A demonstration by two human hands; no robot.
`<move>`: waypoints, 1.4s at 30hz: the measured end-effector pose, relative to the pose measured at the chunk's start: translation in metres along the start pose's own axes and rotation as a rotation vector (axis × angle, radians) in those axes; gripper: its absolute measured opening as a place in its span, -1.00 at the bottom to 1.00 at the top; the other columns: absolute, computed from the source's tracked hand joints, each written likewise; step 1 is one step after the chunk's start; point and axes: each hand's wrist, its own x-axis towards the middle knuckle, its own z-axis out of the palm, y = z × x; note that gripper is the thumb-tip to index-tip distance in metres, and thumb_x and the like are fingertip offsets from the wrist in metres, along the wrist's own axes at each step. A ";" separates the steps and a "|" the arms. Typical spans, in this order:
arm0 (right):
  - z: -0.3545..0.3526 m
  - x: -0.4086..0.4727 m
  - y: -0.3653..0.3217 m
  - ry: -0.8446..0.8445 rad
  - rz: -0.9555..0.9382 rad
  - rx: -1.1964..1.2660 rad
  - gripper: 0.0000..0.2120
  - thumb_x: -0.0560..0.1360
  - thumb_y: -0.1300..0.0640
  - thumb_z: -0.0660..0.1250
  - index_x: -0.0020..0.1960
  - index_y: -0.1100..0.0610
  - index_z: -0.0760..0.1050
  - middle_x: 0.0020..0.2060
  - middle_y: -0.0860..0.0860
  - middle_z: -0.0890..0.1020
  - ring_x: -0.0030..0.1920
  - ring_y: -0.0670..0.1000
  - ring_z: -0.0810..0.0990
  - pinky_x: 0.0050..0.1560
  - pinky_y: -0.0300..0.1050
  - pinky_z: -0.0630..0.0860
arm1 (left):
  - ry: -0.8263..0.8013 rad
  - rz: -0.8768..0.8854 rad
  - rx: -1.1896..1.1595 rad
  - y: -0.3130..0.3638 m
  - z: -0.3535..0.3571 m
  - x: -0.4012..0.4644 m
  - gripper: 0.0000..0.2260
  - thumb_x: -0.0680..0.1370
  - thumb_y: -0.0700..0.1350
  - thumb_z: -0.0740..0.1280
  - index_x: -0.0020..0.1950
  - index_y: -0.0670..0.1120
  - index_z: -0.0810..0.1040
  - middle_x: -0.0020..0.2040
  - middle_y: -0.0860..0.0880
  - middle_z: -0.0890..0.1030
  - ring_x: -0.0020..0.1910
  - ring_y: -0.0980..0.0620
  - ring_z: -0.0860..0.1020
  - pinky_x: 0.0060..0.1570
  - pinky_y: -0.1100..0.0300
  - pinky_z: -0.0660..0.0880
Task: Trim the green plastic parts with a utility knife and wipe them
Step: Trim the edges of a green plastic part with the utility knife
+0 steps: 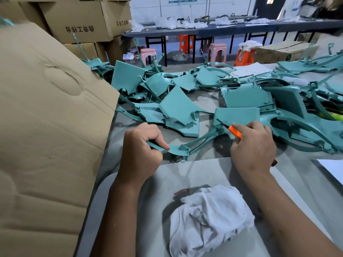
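A tall cardboard sheet (46, 127) stands at the left edge of the grey bench (213, 101), with closed cardboard boxes (78, 21) stacked behind it; what they hold cannot be seen. Farther back, at the right, an open carton (284, 51) sits on the floor with its contents out of view.

Across the bench sprawls a heap of green plastic parts (185, 101): flat teal panels with curved cut-outs, thin arcing strips and small ribs along the edges, lying overlapped and tilted every which way from the cardboard sheet to the right border.

At the near edge of that heap lies the part being handled (193, 143), a long curved strip that widens into a flat panel at its far right end, with ribs and a thin burr of flash hanging from its lower edge. The left hand (141, 154) grips the strip's left end, its fingers (163, 145) curled around it and the thumb on top. The right hand (254, 147) holds an orange utility knife (235, 134), fingers wrapped around the handle, the dark blade tip lying against the panel end of the same part.

Nearer the person, a crumpled white cloth (209, 219) rests on a pale grey board (167, 182), apart from both hands.
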 end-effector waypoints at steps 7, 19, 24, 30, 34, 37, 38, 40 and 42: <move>0.001 -0.001 0.004 0.001 -0.023 -0.003 -0.62 0.44 0.35 0.43 0.18 0.03 0.71 -0.10 0.09 0.58 -0.03 0.23 0.47 -0.24 -0.05 0.35 | 0.016 -0.019 -0.023 -0.002 0.000 0.000 -0.74 0.15 -0.42 0.15 -0.43 -0.16 0.57 -0.44 0.05 0.46 -0.33 0.04 0.43 -0.33 0.25 0.27; -0.018 -0.012 -0.026 -0.273 -0.291 -0.025 -0.59 0.40 0.18 0.43 0.17 -0.15 0.71 -0.13 -0.08 0.57 0.02 0.08 0.53 -0.16 -0.06 0.47 | 0.029 0.005 -0.028 -0.009 0.001 -0.001 -0.74 0.14 -0.42 0.15 -0.43 -0.16 0.57 -0.44 0.04 0.47 -0.33 0.03 0.44 -0.33 0.23 0.28; -0.030 -0.010 -0.033 -0.341 -0.361 0.011 -0.65 0.34 0.02 0.27 0.03 -0.15 0.72 -0.21 -0.10 0.56 -0.03 0.07 0.52 -0.21 -0.05 0.47 | 0.003 0.018 0.013 -0.024 -0.001 -0.001 -0.61 0.18 -0.59 0.26 -0.43 -0.08 0.57 -0.40 0.05 0.52 -0.27 -0.02 0.45 -0.31 0.19 0.34; -0.027 -0.017 -0.040 -0.356 -0.443 0.028 -0.63 0.38 -0.01 0.16 -0.01 -0.06 0.71 -0.28 -0.11 0.54 -0.13 0.06 0.53 -0.28 -0.09 0.33 | 0.002 0.003 0.011 -0.037 0.001 -0.002 -0.42 0.19 -0.65 0.28 -0.37 0.09 0.54 -0.36 0.04 0.58 -0.21 -0.08 0.51 -0.28 -0.03 0.47; -0.025 -0.020 -0.043 -0.354 -0.435 0.031 -0.76 0.54 0.11 0.29 0.05 -0.04 0.72 -0.25 -0.12 0.55 -0.21 0.00 0.51 -0.29 -0.13 0.32 | 0.007 0.001 0.007 -0.039 0.002 -0.003 -0.41 0.17 -0.65 0.26 -0.37 0.11 0.54 -0.35 0.07 0.59 -0.20 -0.08 0.53 -0.28 -0.04 0.49; -0.026 -0.020 -0.042 -0.370 -0.445 0.046 -0.76 0.55 0.11 0.29 0.06 -0.05 0.71 -0.24 -0.14 0.54 -0.21 -0.03 0.51 -0.33 -0.19 0.31 | 0.012 0.003 0.001 -0.040 0.000 -0.003 -0.43 0.16 -0.61 0.20 -0.38 0.10 0.54 -0.34 0.08 0.59 -0.18 -0.08 0.53 -0.26 -0.02 0.50; -0.027 -0.020 -0.042 -0.373 -0.454 0.057 -0.76 0.56 0.11 0.29 0.07 -0.06 0.71 -0.25 -0.14 0.54 -0.21 -0.03 0.50 -0.34 -0.20 0.28 | 0.010 0.004 0.002 -0.041 0.000 -0.004 -0.44 0.16 -0.60 0.19 -0.37 0.10 0.55 -0.34 0.08 0.59 -0.18 -0.08 0.54 -0.25 -0.01 0.50; -0.028 -0.020 -0.042 -0.366 -0.470 0.088 -0.77 0.54 0.09 0.29 0.05 -0.06 0.71 -0.26 -0.15 0.54 -0.21 -0.02 0.51 -0.34 -0.16 0.32 | 0.010 0.000 0.004 -0.041 0.000 -0.005 -0.45 0.15 -0.61 0.16 -0.37 0.06 0.57 -0.34 0.08 0.60 -0.18 -0.08 0.54 -0.23 -0.01 0.51; -0.029 -0.021 -0.044 -0.356 -0.496 0.095 -0.78 0.54 0.08 0.31 0.04 -0.06 0.72 -0.26 -0.14 0.55 -0.19 0.01 0.53 -0.32 -0.12 0.40 | 0.007 -0.017 -0.002 -0.042 0.000 -0.006 -0.46 0.14 -0.62 0.14 -0.38 0.02 0.59 -0.33 0.07 0.60 -0.17 -0.07 0.55 -0.21 0.01 0.52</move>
